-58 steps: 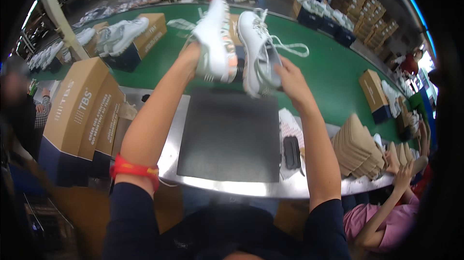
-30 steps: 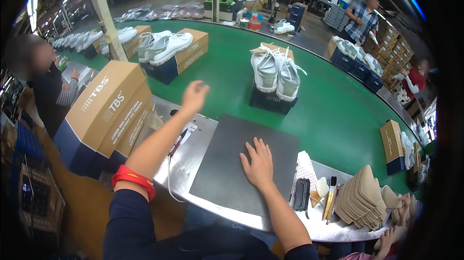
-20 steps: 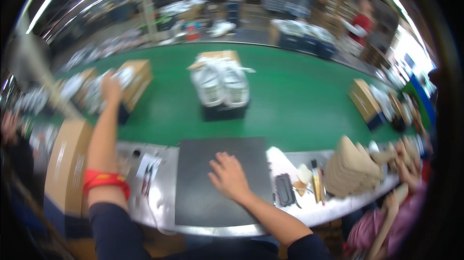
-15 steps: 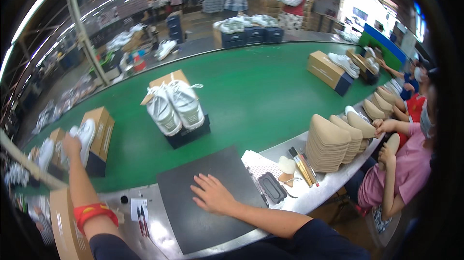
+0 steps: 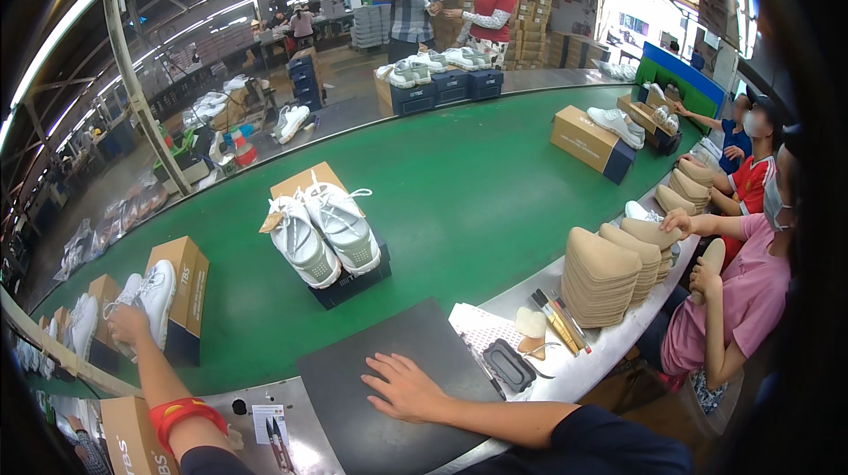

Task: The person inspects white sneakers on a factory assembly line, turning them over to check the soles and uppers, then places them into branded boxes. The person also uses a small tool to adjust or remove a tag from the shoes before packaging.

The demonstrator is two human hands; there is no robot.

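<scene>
Beyond the black mat point(image 5: 340, 387), white shoes point(image 5: 349, 232) stand on a blue box point(image 5: 358, 283); to the mat's far left, your left hand point(image 5: 130, 325) touches another white pair point(image 5: 159, 294) beside a brown box point(image 5: 184, 276), grip unclear. Your right hand point(image 5: 406, 389) lies spread on the mat. A green belt point(image 5: 468, 183) runs past its far edge.

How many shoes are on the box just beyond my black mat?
2: a left white shoe and a right white shoe, side by side. I see no third one there.
</scene>
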